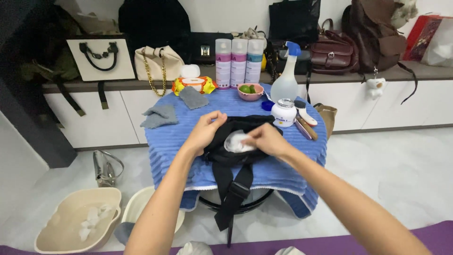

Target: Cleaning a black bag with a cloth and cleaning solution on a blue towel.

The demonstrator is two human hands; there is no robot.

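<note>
A small black bag (222, 153) lies on a blue ribbed towel (174, 141) over a round table, its strap (232, 196) hanging off the front edge. My left hand (204, 130) grips the bag's upper left edge. My right hand (265, 138) presses a white wipe (234, 141) against the inside or top of the bag. Both hands are close together over the bag.
On the towel behind: grey cloths (160, 115), a wipe pack (194, 85), three spray cans (238, 62), a pink bowl with limes (250, 91), a spray bottle (286, 80), a white jar (284, 113), brushes (306, 120). Handbags line the shelf. Two beige basins (78, 226) sit on the floor at left.
</note>
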